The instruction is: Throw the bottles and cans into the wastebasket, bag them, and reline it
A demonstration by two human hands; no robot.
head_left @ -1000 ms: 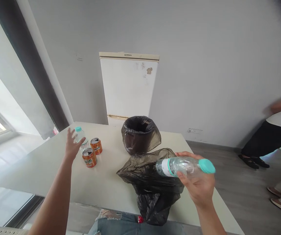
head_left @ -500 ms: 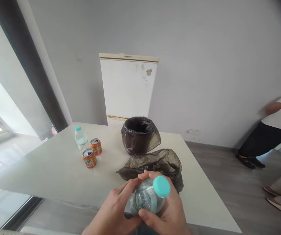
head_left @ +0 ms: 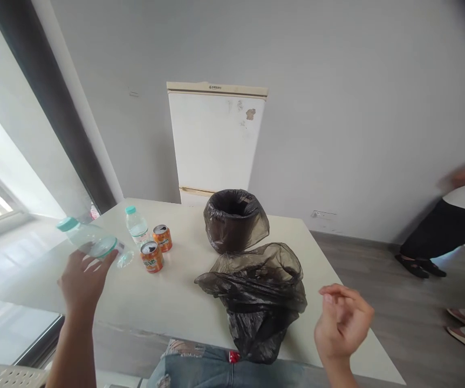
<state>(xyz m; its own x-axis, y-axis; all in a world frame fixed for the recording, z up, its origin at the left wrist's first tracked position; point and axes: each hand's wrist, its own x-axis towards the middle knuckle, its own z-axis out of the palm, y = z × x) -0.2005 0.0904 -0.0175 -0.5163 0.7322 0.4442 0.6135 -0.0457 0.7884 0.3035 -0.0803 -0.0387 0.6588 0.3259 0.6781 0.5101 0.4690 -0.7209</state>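
Observation:
My left hand [head_left: 82, 275] grips a clear plastic bottle [head_left: 95, 241] with a turquoise cap, tilted with the cap up and to the left. Beside it on the table stand a second turquoise-capped bottle [head_left: 136, 225] and two orange drink cans, one nearer [head_left: 152, 257] and one farther [head_left: 163, 238], their tops facing up. Over the table's right side is my right hand [head_left: 341, 326], its fingers curled in toward the thumb with nothing visible in them. A crumpled black plastic bag [head_left: 257, 291] lies between my hands, its lower end hanging at the front edge.
Behind the loose bag, a bin lined with a black bag [head_left: 232, 223] stands on the white table [head_left: 168, 302]. A white refrigerator [head_left: 216, 140] is against the grey wall. At the far right another person [head_left: 438, 223] stands on the floor, with someone's feet nearer by.
Both hands were around the bottle in front of me. My left hand has carried it left, toward the other bottle and cans; my right hand has let go and moved right, uncovering the loose bag.

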